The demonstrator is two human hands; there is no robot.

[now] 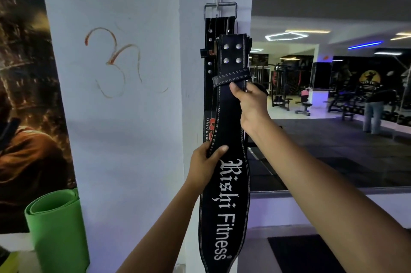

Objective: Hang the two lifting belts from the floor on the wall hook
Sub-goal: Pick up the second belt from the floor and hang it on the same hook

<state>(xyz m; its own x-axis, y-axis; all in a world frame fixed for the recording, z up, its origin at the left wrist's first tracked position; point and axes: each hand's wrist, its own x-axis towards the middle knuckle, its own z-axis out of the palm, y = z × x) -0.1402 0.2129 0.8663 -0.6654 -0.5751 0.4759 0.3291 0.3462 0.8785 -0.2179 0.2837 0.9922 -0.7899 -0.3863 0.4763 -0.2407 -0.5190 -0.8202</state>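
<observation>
On white pillar: first black leather belt hangs by steel buckle from small wall hook. Second black "Rishi Fitness" belt unhung; left hand and right hand both clamp it, top end just below hook. Roughly half done.

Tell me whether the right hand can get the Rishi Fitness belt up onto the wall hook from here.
Probably yes. The right hand grips the Rishi Fitness belt just below its rivets, with the hook above it. The hanging belt's buckle already occupies the hook.

white pillar, mirrored gym wall, hexagon ceiling light
</observation>
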